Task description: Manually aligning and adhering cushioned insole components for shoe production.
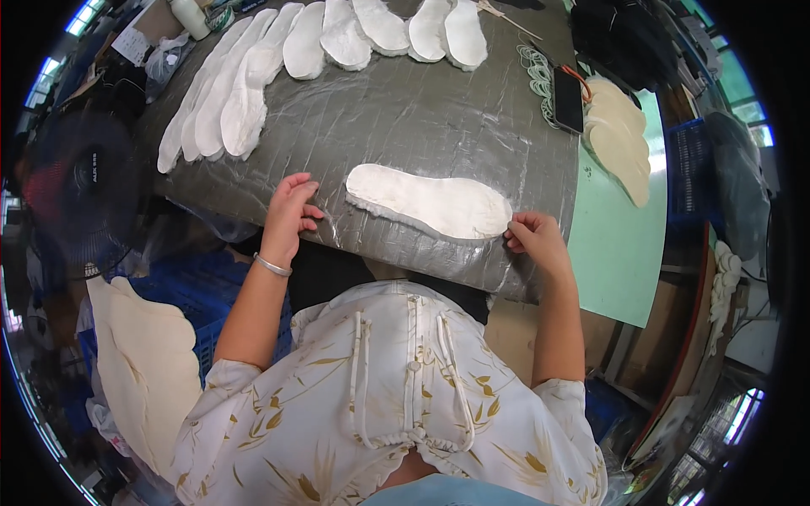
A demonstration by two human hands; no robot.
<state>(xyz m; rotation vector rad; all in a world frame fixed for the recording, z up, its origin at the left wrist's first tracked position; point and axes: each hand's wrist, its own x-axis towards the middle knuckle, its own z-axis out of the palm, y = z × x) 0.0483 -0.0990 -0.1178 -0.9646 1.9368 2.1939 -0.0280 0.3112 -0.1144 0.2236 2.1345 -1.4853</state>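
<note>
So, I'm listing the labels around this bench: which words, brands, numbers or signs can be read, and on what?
Electric fan, left: pale lettering on its dark hub, which I won't copy out.
White paper sheet, upper left: faint marks, too small to read.
Smartphone, right: dark screen, no readable text.
White fleecy insole at the right hand: no lettering visible.

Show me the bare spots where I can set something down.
Widest: the table top between the far row of white insoles and the single insole. Also free: the green sheet, on the near side of the cream pieces. Crowded: the table's far left, under overlapping insoles, and its far right, with phone and cord.
</note>
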